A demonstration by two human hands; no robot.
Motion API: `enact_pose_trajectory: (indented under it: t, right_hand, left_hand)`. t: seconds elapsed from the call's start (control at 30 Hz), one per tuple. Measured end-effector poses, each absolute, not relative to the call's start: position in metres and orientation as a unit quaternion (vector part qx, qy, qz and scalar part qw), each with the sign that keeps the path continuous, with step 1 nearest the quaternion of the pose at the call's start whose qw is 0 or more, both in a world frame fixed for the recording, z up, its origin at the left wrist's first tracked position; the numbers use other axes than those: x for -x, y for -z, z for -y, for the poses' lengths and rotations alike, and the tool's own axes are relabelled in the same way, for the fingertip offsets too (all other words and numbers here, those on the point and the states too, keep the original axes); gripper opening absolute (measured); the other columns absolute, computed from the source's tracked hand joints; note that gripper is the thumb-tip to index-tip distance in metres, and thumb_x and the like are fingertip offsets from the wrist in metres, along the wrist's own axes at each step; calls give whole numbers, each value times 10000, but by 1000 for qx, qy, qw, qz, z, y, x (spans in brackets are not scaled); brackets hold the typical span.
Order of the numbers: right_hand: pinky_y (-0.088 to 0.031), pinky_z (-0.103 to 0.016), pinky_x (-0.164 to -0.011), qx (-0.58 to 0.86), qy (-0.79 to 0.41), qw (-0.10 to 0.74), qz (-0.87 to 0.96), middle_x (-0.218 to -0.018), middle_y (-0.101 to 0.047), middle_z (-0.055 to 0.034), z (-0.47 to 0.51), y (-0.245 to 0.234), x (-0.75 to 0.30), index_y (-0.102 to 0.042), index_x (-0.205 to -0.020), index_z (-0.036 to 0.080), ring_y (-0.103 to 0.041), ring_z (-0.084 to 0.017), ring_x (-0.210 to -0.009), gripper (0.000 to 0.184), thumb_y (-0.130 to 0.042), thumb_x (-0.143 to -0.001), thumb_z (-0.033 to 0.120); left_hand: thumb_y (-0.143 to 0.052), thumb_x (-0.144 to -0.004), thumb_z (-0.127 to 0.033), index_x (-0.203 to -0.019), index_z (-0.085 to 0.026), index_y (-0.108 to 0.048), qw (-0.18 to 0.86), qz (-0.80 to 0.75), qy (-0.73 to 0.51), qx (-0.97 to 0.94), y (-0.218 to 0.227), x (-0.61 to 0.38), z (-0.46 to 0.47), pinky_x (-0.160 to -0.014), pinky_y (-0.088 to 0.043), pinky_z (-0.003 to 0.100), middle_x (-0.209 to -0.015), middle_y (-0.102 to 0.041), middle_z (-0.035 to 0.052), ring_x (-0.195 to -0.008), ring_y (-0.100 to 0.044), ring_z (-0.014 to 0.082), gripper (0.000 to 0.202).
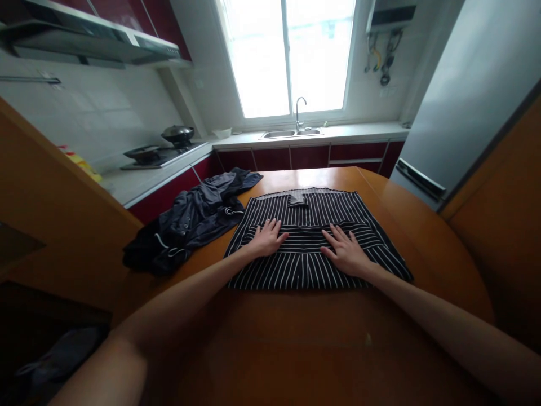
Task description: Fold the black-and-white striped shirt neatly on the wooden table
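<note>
A black shirt with white stripes (310, 265) lies spread flat on the round wooden table (321, 338), collar toward the window. My left hand (267, 238) rests palm down on the shirt's left half, fingers stretched out. My right hand (347, 249) lies flat on its right half, fingers spread. Neither hand holds anything.
A crumpled dark grey garment (190, 223) lies on the table's left edge, touching the striped shirt. Behind are a counter with a sink (291, 133), a stove with pans (158, 151), a bright window and a grey fridge (465, 96) at right.
</note>
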State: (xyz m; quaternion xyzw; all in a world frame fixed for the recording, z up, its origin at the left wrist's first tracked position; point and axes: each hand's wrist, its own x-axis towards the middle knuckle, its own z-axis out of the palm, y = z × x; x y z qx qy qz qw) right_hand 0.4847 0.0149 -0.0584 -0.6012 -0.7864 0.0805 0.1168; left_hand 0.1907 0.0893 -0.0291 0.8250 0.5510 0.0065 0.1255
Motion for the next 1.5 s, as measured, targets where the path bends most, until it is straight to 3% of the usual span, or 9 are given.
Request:
enact_pose_trajectory:
  t: [0.23,0.47,0.63,0.9,1.0,1.07,1.27,1.4,1.5]
  right_hand:
    - [-126,-565,-1220,604,-74,113,786,-1675,-152,-101,-12,58,-479,-320,-1585,255,-134,-284,-1545,691,-295,-1000,623]
    - [-104,-541,-1224,611,-84,103,781,-1682,-130,-97,-10,50,-476,-306,-1589,249,-119,-272,-1548,668,-289,-1016,591]
    - [-86,-549,-1225,612,-83,116,778,-1681,-136,-100,-8,50,-476,-311,-1588,234,-90,-277,-1552,670,-298,-1017,583]
    - [-103,-570,-1222,603,-69,165,778,-1675,-176,-101,-11,51,-477,-320,-1582,199,-110,-278,-1550,612,-308,-1035,474]
    - [-102,-605,-1212,607,-50,168,775,-1648,-278,-101,-26,51,-490,-434,-1521,206,-151,-292,-1541,529,-346,-1029,382]
    - [-169,-612,-1196,629,-59,148,761,-1596,-382,-137,-41,50,-510,-518,-1456,188,-249,-327,-1507,489,-424,-1003,347]
    - [-473,-455,-989,659,-90,173,727,-1266,-670,-137,-77,46,-572,-676,-1239,197,-599,-311,-1179,403,-651,-880,378]
    - [-478,-406,-909,657,-106,221,713,-984,-744,-70,-82,44,-577,-718,-928,205,-664,-244,-961,147,-624,-867,301]
    - [-447,-393,-903,648,-51,276,708,-987,-732,-85,-82,41,-575,-693,-908,195,-640,-241,-961,141,-595,-884,294]
  left_hand:
    - [-271,-991,-614,-1585,-185,-272,115,-541,13,-833,25,-261,-187,-1193,-111,631,-1681,-100,134,-1546,-84,354,733]
    - [-204,-1025,-548,-1587,-283,-276,94,-583,-45,-806,26,-307,-233,-1194,-104,640,-1691,-118,79,-1540,-112,361,625]
    - [-220,-1056,-479,-1570,-210,-316,88,-540,-72,-834,17,-306,-213,-1180,-150,639,-1672,-185,130,-1526,-152,371,588]
    - [-281,-1041,-558,-1564,-303,-330,56,-404,-71,-910,18,-215,-113,-1192,-176,589,-1599,-375,79,-1479,-302,323,584]
    - [-370,-1008,-546,-1385,-235,-581,71,-440,-96,-890,21,-157,-113,-1127,-345,500,-1350,-599,113,-1238,-559,297,532]
    - [-448,-948,-591,-1211,-179,-685,100,-452,-128,-877,22,-127,-124,-1029,-449,427,-1152,-660,124,-1091,-618,278,543]
    - [-596,-789,-657,-926,-168,-708,199,-455,-202,-844,30,-104,-149,-826,-502,342,-855,-668,52,-846,-626,224,520]
    - [-579,-817,-604,-821,-176,-676,198,-469,-250,-823,32,-114,-149,-796,-495,340,-816,-689,54,-806,-628,219,438]
    - [-563,-864,-507,-839,-181,-665,144,-499,-275,-809,34,-116,-148,-821,-504,347,-858,-691,69,-840,-636,223,342]
